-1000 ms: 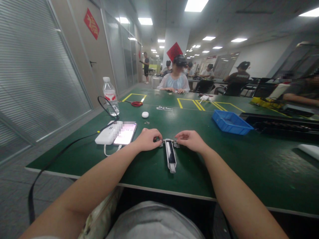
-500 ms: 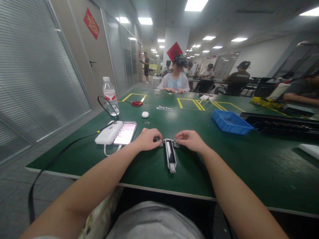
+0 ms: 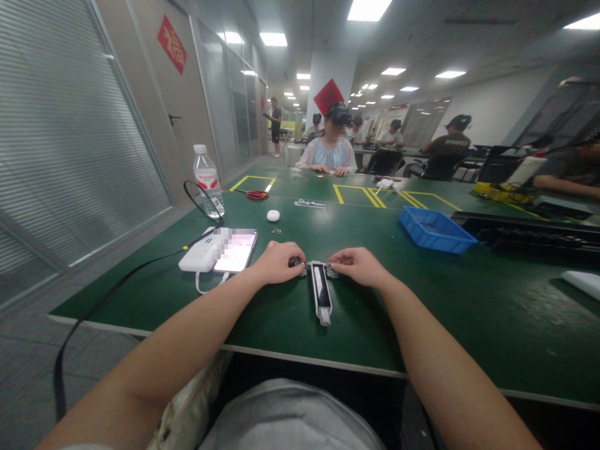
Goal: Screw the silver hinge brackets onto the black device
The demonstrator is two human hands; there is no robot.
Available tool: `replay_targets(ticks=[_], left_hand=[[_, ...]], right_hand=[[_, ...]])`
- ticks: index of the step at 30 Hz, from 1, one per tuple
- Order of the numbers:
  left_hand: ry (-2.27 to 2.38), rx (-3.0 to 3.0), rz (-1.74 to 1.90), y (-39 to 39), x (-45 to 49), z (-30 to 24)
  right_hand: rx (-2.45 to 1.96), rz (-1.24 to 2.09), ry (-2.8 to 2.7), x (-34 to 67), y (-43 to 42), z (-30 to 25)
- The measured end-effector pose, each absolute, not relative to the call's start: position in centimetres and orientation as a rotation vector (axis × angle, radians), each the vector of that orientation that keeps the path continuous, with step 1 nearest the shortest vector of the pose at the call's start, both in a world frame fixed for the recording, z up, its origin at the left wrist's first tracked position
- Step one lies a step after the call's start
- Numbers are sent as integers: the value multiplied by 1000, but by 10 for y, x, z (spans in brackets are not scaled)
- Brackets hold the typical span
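On the green table (image 3: 365,325) in front of me lies a T-shaped device (image 3: 320,290), with a long black body edged in white and a metal crosspiece at its far end. The fingers of my left hand (image 3: 280,262) are pinched round the crosspiece's left end. At its right end, my right hand (image 3: 359,265) pinches with thumb and forefinger. The fingertips cover both ends, so the small parts there are hard to make out. A few small metal rings (image 3: 276,231) lie beyond my left hand.
Left of my hands lie a phone (image 3: 237,251) and a white power bank (image 3: 199,255) with a cable. Behind them stand a water bottle (image 3: 207,181), a white case (image 3: 272,215) and a red-handled tool (image 3: 257,195). A blue bin (image 3: 437,232) sits right. Across the table sits a person (image 3: 328,150).
My right fingers have closed in slightly on the right end of the crosspiece. My left hand and the device look unmoved.
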State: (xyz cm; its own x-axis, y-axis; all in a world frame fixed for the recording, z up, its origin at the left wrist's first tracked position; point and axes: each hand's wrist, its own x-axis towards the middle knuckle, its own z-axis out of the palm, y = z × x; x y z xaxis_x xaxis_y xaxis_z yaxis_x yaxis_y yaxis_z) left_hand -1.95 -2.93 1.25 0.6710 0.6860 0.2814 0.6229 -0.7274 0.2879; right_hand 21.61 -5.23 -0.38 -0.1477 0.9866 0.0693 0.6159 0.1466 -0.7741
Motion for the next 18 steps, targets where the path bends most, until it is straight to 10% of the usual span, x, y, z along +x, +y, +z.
replay_targets(ticks=[18], left_hand=[[1091, 2702, 545, -31, -19, 14]], right_hand=[[-1556, 714, -1917, 213, -58, 4]])
